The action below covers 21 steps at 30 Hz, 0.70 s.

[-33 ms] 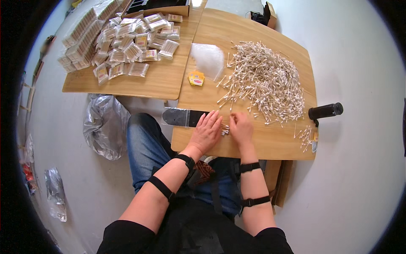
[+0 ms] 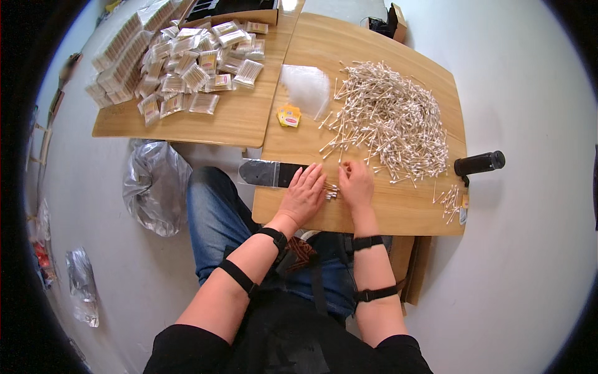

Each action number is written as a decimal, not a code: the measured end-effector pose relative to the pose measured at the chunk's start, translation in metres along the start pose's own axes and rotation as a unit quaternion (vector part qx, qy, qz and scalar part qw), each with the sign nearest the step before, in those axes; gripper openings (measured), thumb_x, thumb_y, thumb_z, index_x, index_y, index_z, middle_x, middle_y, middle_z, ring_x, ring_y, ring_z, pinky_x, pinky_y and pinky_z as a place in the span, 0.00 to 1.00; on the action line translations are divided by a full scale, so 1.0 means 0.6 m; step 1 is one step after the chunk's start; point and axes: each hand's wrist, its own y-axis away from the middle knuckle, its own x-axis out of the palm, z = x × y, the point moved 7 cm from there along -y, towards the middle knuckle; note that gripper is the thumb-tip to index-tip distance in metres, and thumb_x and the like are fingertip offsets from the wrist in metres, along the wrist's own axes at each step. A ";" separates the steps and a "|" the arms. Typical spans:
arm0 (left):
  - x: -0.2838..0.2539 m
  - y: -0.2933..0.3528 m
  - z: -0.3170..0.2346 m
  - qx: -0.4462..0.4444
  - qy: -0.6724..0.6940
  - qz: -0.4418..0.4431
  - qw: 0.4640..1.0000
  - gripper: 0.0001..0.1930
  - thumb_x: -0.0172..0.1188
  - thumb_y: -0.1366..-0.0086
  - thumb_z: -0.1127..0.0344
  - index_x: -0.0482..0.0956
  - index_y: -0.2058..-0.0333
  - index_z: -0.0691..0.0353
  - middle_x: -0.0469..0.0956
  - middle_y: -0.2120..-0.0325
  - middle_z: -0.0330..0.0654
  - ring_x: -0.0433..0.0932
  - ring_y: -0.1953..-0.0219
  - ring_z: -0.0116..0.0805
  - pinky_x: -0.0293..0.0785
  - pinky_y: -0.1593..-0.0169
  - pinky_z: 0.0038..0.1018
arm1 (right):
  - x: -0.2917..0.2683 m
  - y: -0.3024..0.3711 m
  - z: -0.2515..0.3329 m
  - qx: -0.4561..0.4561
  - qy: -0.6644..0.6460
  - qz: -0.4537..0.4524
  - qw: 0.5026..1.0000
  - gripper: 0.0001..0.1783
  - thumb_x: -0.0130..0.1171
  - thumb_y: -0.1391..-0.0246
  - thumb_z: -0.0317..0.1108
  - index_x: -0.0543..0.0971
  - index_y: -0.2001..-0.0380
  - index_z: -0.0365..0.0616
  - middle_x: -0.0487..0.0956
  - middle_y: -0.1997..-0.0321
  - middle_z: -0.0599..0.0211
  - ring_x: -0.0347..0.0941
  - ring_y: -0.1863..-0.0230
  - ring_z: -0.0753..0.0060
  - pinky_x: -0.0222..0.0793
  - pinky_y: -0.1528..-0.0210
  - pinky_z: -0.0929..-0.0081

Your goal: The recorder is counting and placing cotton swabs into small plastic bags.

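My left hand (image 2: pixel 303 192) lies flat with its fingers stretched out, covering the right end of a black strip (image 2: pixel 285 174) and part of a small row of cotton swabs. White tips of those cotton swabs (image 2: pixel 331 192) stick out between my two hands. A clear plastic bag (image 2: pixel 258 172) lies around the strip's left part. Just right of the swab tips, my right hand (image 2: pixel 357 187) is closed, thumb and fingers bent together. Whatever it pinches is too small to make out. Beyond it spreads a big loose heap of cotton swabs (image 2: pixel 395 118).
Clear bags (image 2: pixel 306 87) and yellow cards (image 2: pixel 288 116) lie beyond my left hand. Packed swab bags (image 2: pixel 187 65) pile up on the left table. A few loose swabs (image 2: pixel 448 202) lie at the right edge, near a black cylinder (image 2: pixel 479 163). A grey plastic sack (image 2: pixel 154 187) stands below.
The fingers of my right hand have shifted very slightly. My left hand stays in the same place.
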 end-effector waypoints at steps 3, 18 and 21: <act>0.005 0.002 0.006 -0.008 0.026 0.014 1.000 0.12 0.58 0.38 0.66 0.73 0.57 0.62 0.70 0.48 0.48 0.64 0.38 0.46 0.57 0.33 0.41 | -0.004 -0.042 0.001 0.030 0.062 -0.053 0.996 0.09 0.62 0.50 0.35 0.76 0.66 0.45 0.77 0.64 0.60 0.74 0.59 0.52 0.69 0.57 0.56; -0.005 -0.002 0.004 -0.005 0.019 -0.008 1.000 0.13 0.58 0.38 0.66 0.74 0.55 0.62 0.70 0.46 0.48 0.64 0.37 0.46 0.57 0.33 0.42 | -0.004 0.016 0.016 -0.013 -0.045 0.019 0.999 0.02 0.58 0.49 0.29 0.77 0.71 0.45 0.76 0.67 0.60 0.74 0.64 0.53 0.70 0.61 0.58; 0.011 0.003 0.010 -0.002 -0.003 0.001 1.000 0.13 0.58 0.38 0.65 0.74 0.55 0.62 0.70 0.46 0.48 0.63 0.36 0.45 0.57 0.33 0.42 | -0.001 -0.022 0.039 -0.036 -0.052 -0.023 0.998 0.02 0.58 0.50 0.29 0.78 0.71 0.45 0.76 0.65 0.60 0.74 0.61 0.53 0.70 0.59 0.58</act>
